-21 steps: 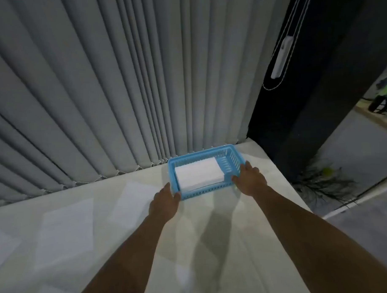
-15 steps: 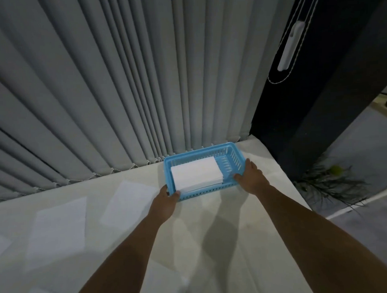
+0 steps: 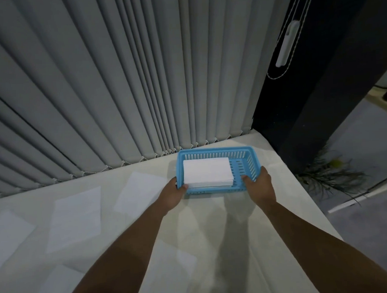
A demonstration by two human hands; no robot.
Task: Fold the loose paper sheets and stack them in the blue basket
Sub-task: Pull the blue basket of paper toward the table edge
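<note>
The blue basket [image 3: 250, 158] stands near the table's far right corner, close to the blinds. A stack of folded white paper [image 3: 207, 172] lies in its left part. My left hand [image 3: 172, 194] grips the basket's near left corner, thumb over the rim. My right hand [image 3: 260, 183] grips the near right corner, thumb inside the basket. Several loose flat paper sheets lie on the table to the left, among them one [image 3: 137, 191] beside my left hand and another [image 3: 76, 218] farther left.
The pale table [image 3: 213, 233] ends at a right edge just beyond my right arm, with floor and a dark plant [image 3: 329, 174] below. Grey vertical blinds [image 3: 120, 83] hang right behind the basket. A white cord handle [image 3: 286, 46] hangs against a dark pillar.
Both hands have shifted their hold on the basket, thumbs now hooked over the near rim. The basket has turned squarer to me and the view has tilted down.
</note>
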